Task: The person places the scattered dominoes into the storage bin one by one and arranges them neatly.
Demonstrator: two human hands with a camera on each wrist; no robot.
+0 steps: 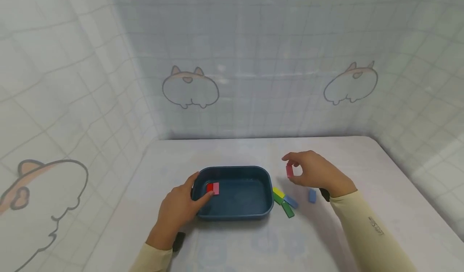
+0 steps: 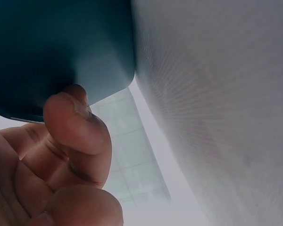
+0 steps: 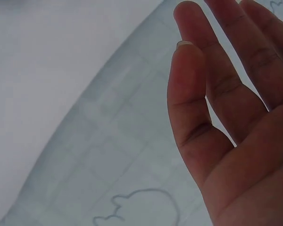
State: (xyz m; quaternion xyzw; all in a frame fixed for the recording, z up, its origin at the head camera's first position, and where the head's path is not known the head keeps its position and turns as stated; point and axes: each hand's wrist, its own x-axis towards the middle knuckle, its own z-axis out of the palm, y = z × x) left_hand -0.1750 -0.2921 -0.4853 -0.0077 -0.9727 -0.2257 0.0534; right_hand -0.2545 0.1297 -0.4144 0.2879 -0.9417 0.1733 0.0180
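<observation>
A dark teal tray (image 1: 235,215) sits on the pale surface (image 1: 348,155), and the two hands are well apart, one at its left end and one out past its right end. The left hand (image 1: 181,205) grips the tray's left end, its thumb reaching over the rim and the other fingers around the outside wall. The right hand (image 1: 313,170) is raised to the right of the tray, pinching a pinkish-red block (image 1: 289,172) upright between thumb and fingers. Inside the tray, toward its left end, a red block (image 1: 210,187) and a pink block (image 1: 216,188) lie side by side, just by the left thumb. Just beside the tray's right end is a loose cluster: a yellow block (image 1: 278,192), a green block (image 1: 277,199), a blue block (image 1: 291,202) and, on the cluster's near side, a second green block (image 1: 288,210). Farther right of the tray, a second blue block (image 1: 312,196) lies alone below the right hand. Behind the tray hangs a pale gridded sheet (image 1: 268,94) printed with animal drawings.
</observation>
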